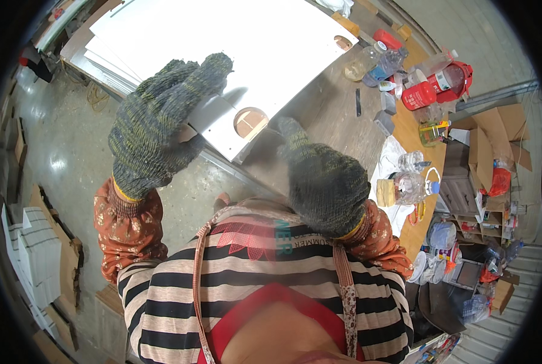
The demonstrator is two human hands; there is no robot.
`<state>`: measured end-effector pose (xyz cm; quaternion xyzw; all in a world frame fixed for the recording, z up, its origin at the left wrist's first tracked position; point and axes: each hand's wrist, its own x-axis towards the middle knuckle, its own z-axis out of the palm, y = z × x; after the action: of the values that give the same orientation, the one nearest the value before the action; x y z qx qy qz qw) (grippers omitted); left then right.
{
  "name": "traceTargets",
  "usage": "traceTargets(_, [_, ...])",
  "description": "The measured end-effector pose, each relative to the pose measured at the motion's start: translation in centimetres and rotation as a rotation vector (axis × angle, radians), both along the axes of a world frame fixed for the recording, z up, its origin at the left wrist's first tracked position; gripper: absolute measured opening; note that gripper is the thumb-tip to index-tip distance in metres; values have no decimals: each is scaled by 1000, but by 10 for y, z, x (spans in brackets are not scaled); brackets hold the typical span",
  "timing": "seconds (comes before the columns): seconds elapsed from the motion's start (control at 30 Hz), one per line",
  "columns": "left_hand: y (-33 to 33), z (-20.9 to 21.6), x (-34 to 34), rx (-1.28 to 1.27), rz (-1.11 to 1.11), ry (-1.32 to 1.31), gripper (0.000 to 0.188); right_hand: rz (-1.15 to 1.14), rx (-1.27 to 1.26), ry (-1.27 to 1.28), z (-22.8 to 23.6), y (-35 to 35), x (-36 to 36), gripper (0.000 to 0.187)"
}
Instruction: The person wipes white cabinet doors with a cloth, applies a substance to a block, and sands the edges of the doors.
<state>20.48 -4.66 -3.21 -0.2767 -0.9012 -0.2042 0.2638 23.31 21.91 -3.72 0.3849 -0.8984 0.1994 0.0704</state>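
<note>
A white panel (pixel 271 60) with round cut-outs near its corners lies on top of a stack of similar white sheets. My left hand (pixel 155 121), in a dark grey-green knitted glove, is over its near left edge. The fingers stretch out across the panel, casting a shadow on it, while the thumb sits beside the edge. Just right of the near corner and its round hole (pixel 250 123) is my right hand (pixel 325 182), gloved alike. Its index finger points forward beside the panel's edge; the other fingers are partly hidden under the hand. Nothing shows in either hand.
The stack rests on a brown worktable (pixel 331 115). Plastic bottles (pixel 368 60), a red container (pixel 418 95) and a white cloth (pixel 389 155) line its right side. Cardboard boxes (pixel 495 133) stand beyond. On the floor at left are stacked white boards (pixel 37 255).
</note>
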Motion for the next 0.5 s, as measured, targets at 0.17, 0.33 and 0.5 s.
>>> traceTargets(0.17, [2,4,-1,33,-12,-85,70,-46,-29,185,-11,-3,0,59])
traceTargets(0.33, [3,2,-2,76,-40,-66,70,12,-7,33,-5,-7,3,67])
traceTargets(0.5, [6,6,0,64,-49,-51,74,-20,-96,108,-16,-6,-8,71])
